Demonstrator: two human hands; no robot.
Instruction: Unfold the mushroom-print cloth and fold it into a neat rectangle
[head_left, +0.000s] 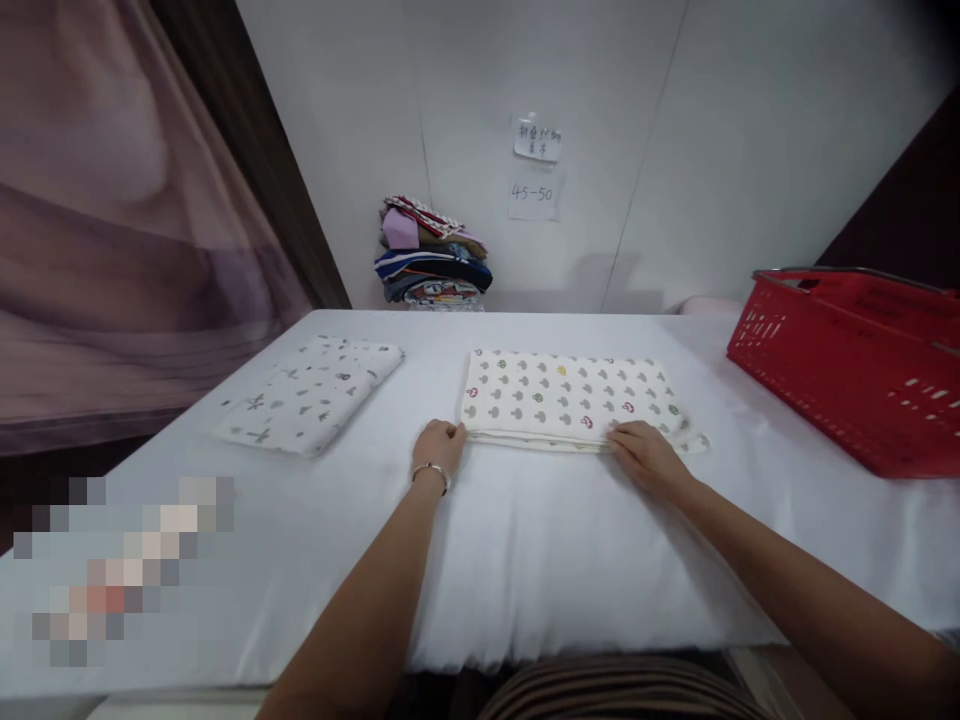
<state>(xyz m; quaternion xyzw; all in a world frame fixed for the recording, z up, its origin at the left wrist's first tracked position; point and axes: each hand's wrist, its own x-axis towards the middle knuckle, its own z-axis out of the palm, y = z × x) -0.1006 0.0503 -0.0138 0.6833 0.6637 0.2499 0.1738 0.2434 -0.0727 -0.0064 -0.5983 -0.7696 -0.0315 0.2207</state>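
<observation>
A white cloth (559,395) printed with grey, red, green and yellow mushroom shapes lies folded into a wide rectangle on the table. Several layers show along its near edge, and a bit of cloth sticks out at the right end. At the near left corner, my left hand (439,452), with a bracelet at the wrist, is closed with thumb and fingers on the cloth. My right hand (649,460) pinches the near edge toward the right, its fingertips partly over the fabric. Left of this, a second folded white cloth (311,395) with small grey prints lies flat, apart from both hands.
The table has a white cover (480,560). A red perforated basket (847,370) stands at the right. Beyond the far edge rises a pile of folded clothes (435,255) against the wall. Paper notes (535,195) hang there. A pinkish curtain (112,220) hangs at left.
</observation>
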